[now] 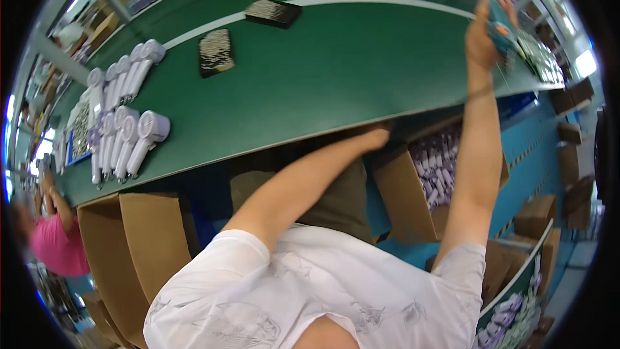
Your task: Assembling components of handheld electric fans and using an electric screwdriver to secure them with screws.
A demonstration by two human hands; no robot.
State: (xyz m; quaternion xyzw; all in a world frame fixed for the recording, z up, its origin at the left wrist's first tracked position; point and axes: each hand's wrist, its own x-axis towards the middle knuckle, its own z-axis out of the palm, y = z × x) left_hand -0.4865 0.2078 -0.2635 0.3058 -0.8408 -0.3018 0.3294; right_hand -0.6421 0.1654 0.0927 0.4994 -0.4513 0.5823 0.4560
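My right hand (483, 42) is raised over the right end of the green table (336, 64), wrapped round a teal electric screwdriver (501, 26) that is blurred by motion. Close beside the tool lies a tray of small pale parts (541, 57). My left hand (378, 138) reaches to the right below the table's near edge, by a cardboard box (402, 195) full of white and purple plastic parts (440, 167). Its fingers are hidden under the edge, so what they touch does not show.
White handheld fans (154, 126) stand in two groups at the table's left. Two black blocks holding rows of screws (216, 52) lie toward the far side. An open cardboard box (155, 226) stands at my left. Farther left, a person in a pink shirt (61, 249) works at the table.
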